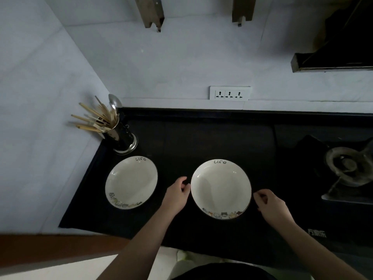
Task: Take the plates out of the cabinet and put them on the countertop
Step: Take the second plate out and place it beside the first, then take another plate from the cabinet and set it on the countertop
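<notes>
Two white plates with "Life" lettering and a cat pattern lie flat on the black countertop (177, 142). The left plate (131, 182) rests near the utensil holder, with no hand on it. The right plate (221, 188) lies between my hands. My left hand (177, 194) is at its left rim, fingers loosely curled, fingertips just touching the edge. My right hand (270, 207) is by its right rim with a narrow gap, fingers curled and holding nothing. The cabinet is out of view.
A metal utensil holder (119, 136) with chopsticks and a spoon stands at the back left corner. A gas burner (347, 164) sits at the right. A wall socket strip (230, 93) is above the counter, and a range hood (333, 61) hangs at the upper right.
</notes>
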Available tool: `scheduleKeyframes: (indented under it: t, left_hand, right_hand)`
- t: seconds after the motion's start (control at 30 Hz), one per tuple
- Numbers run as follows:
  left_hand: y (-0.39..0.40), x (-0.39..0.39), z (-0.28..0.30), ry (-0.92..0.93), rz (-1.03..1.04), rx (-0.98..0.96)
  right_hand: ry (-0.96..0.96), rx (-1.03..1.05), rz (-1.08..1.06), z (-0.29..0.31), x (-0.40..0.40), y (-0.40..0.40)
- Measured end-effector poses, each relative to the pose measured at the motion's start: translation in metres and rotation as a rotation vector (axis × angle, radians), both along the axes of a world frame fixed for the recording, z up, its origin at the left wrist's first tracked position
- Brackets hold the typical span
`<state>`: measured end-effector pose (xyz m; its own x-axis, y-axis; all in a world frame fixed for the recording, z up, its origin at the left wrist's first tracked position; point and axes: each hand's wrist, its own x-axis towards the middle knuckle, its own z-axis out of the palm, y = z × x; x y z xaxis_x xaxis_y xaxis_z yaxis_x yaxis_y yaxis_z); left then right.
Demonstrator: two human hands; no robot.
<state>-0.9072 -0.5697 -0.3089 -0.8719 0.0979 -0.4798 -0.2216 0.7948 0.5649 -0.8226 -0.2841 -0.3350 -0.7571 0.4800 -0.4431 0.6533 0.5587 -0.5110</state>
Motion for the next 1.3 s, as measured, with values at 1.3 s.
scheduleKeyframes:
  t: [1.3]
  left_hand:
    - [-0.011, 0.176, 0.145, 0.866, -1.170, -0.196]
  right_hand:
    - [0.073, 0.581, -0.146, 0.152, 0.337, -0.130]
